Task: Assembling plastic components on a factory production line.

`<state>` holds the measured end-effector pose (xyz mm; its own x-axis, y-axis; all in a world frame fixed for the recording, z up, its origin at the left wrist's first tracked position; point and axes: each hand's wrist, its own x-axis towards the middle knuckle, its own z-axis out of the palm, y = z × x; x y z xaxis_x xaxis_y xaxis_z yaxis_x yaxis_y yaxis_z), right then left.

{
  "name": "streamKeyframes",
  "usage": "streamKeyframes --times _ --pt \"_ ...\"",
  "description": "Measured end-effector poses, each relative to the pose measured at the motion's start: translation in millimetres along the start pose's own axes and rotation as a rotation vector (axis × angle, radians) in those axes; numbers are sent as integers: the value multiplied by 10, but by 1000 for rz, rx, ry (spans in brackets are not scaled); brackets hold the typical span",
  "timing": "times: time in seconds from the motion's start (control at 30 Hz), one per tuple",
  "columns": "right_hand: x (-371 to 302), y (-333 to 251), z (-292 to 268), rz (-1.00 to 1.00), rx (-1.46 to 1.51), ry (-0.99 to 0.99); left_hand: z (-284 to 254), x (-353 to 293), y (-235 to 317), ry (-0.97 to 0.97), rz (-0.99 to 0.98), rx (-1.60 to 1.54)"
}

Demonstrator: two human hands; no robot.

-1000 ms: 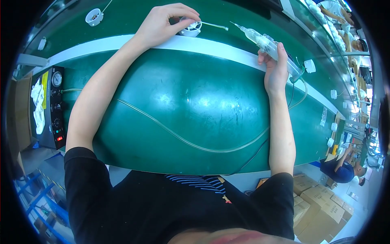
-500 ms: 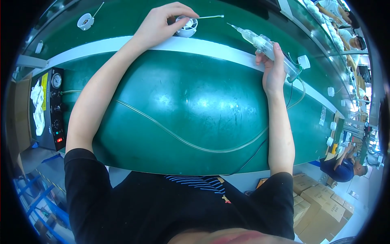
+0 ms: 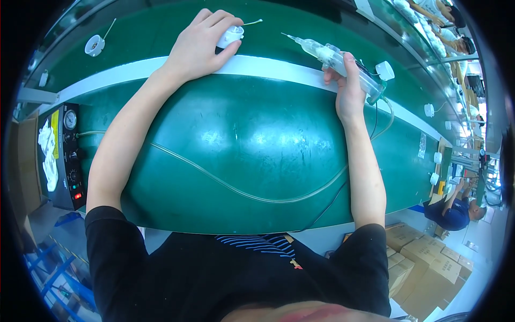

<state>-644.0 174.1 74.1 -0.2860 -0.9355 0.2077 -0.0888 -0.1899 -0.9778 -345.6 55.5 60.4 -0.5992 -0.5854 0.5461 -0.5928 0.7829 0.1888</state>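
Note:
Beyond the white strip, my left hand grips a small round white plastic housing between thumb and fingers. A thin pale wire lead sticks out from its far side. The housing shows its side wall, and its inside is partly hidden by my fingers. My right hand is wrapped around a clear dispensing syringe. Its fine needle tip points left toward the housing, with a gap between them. A clear air hose leaves the syringe's rear cap.
A black dispenser box with a gauge stands at the left, with crumpled white tissue on it. The hose crosses the green tabletop. More white housings lie at the far left and right. A person sits at the right, near cardboard boxes.
My left hand has tipped the housing from an open-face view to a side view and shifted its grip. The syringe stays pointed left. The whole view has shifted slightly.

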Motion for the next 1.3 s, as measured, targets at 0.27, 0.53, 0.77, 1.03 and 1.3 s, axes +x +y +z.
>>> streamKeyframes --times 0.27,0.53,0.77,1.03,1.3 --pt "15 26 -14 -13 7 -14 31 46 -17 171 129 110" --pt "36 37 -25 -24 -3 -14 -106 58 142 -10 97 323" --pt "25 29 -36 -30 -6 -13 -49 75 -30 64 105 66" --pt "18 1 -30 -32 -27 -47 -53 89 55 17 -18 -197" --pt "12 1 -30 -12 -18 -53 -68 54 39 -42 -84 63"
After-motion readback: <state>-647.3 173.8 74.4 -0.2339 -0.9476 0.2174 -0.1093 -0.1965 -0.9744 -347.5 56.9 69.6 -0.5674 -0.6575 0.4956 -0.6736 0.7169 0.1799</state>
